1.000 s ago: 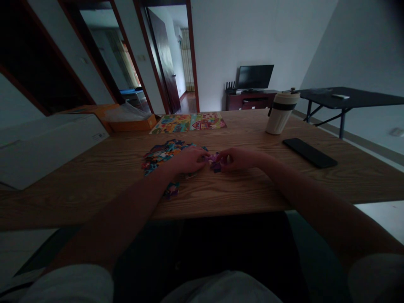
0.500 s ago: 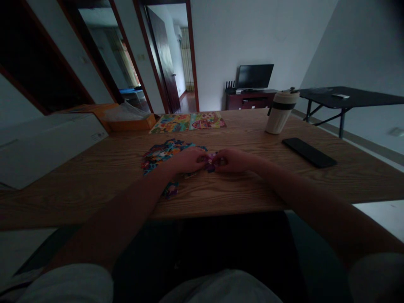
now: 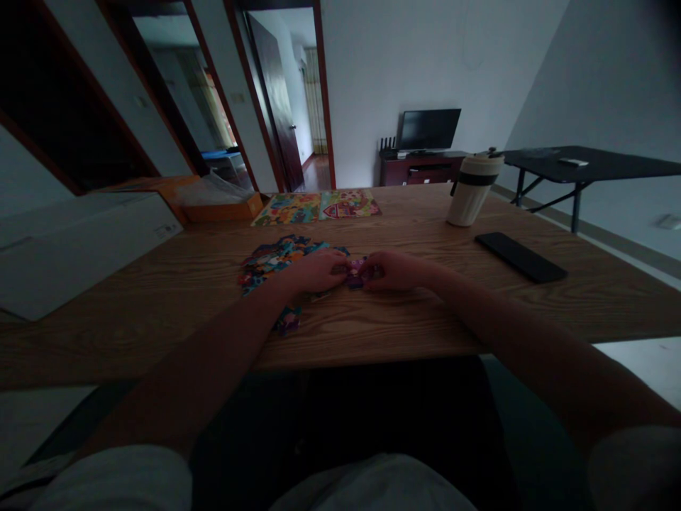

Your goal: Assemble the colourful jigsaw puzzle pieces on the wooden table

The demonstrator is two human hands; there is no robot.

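Purple jigsaw puzzle pieces (image 3: 355,275) lie between my two hands over the middle of the table. My left hand (image 3: 323,270) grips their left side with thumb and fingers pinched together. On the right side my right hand (image 3: 394,271) pinches them too, its fingertips partly covering the purple print. How the pieces fit against each other is too small and dark to tell. A heap of colourful puzzle pieces (image 3: 271,259) lies left of and behind my left hand, partly hidden by that forearm. A few pieces (image 3: 289,321) lie nearer the table's front edge.
Two colourful printed sheets (image 3: 319,206) lie at the back of the wooden table (image 3: 202,305). An orange box (image 3: 223,208) with clear plastic and a white box (image 3: 101,241) stand on the left. A cream tumbler (image 3: 471,190) and a black phone-like slab (image 3: 520,257) are on the right.
The purple pieces have tilted or shifted slightly between my fingertips. Both hands stay in nearly the same place, still pinching. Nothing else on the table has moved.
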